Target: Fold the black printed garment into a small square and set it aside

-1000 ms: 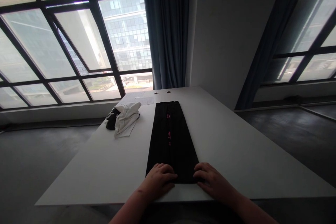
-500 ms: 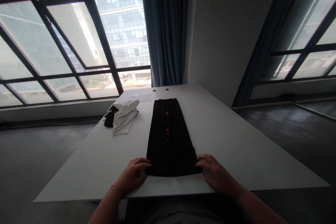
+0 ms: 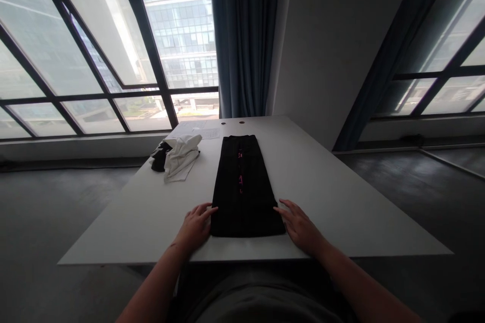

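Observation:
A long black folded garment (image 3: 242,186) with small pink marks along its middle lies lengthwise on the white table (image 3: 341,202). My left hand (image 3: 197,224) rests flat on the table, fingers stretched out and touching the garment's near left corner. My right hand (image 3: 299,224) lies flat at the near right corner, fingers spread along the cloth's edge. Neither hand holds anything.
A crumpled white cloth (image 3: 182,161) with a small black item (image 3: 159,159) beside it lies at the table's far left. Sheets of paper (image 3: 202,131) sit at the far end. Large windows and a blue curtain (image 3: 242,35) stand behind the table.
Both hands slid off the top of the garment's near edge outward to its two corners, and the fingers flattened. The view drew back slightly from the table.

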A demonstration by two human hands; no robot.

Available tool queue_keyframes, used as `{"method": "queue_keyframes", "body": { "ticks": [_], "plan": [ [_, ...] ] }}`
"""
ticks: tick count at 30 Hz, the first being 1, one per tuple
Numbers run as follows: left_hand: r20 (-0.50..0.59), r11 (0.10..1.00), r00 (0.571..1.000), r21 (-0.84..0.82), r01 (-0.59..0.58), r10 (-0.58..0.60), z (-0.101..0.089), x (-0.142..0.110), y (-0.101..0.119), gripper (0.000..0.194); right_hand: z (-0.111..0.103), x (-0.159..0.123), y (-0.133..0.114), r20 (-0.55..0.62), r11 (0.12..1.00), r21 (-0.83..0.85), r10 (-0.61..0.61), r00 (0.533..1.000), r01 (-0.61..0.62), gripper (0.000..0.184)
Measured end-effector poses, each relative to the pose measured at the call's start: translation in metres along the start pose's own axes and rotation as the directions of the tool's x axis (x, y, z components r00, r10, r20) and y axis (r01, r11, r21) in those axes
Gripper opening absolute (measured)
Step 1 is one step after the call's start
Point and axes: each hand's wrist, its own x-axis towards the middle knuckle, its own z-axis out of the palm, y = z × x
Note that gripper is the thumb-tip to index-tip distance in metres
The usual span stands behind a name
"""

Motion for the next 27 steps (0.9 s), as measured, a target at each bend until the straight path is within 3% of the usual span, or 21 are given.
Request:
{"method": "queue_keyframes", "body": {
  "ticks": [4, 6, 13, 19, 24, 27],
  "plan": [
    [0.025, 0.988, 0.989, 0.039, -0.147, 0.146, -0.004, -0.004, 0.006, 0.066, -0.002, 0.011, 0.001, 0.207, 0.999, -0.031, -0.022, 0.978, 0.029, 0.071],
    [0.003, 0.986, 0.987, 0.056, -0.159, 0.159, -0.003, -0.005, 0.008, 0.064, -0.004, 0.017, 0.0, 0.245, 0.998, -0.015, -0.05, 0.968, 0.056, 0.075],
    [-0.018, 0.997, 0.997, 0.012, -0.07, 0.07, 0.001, 0.003, 0.006, 0.062, -0.002, 0.03, -0.004, 0.05, 0.992, 0.053, -0.114, 0.992, 0.111, 0.059],
    [0.065, 0.983, 0.981, 0.016, -0.183, 0.181, 0.002, 0.014, 0.003, 0.078, -0.007, 0.032, -0.01, 0.227, 0.977, 0.12, -0.201, 0.953, 0.178, 0.064],
    [0.144, 0.957, 0.946, -0.024, -0.289, 0.289, -0.003, 0.012, 0.006, 0.082, -0.016, 0.024, -0.014, 0.215, 0.961, 0.224, -0.211, 0.954, 0.162, 0.045],
    [0.158, 0.963, 0.953, -0.114, -0.244, 0.26, -0.009, 0.005, 0.01, 0.075, -0.022, 0.014, -0.016, 0.193, 0.94, 0.304, -0.219, 0.956, 0.154, 0.038]
  ]
}}
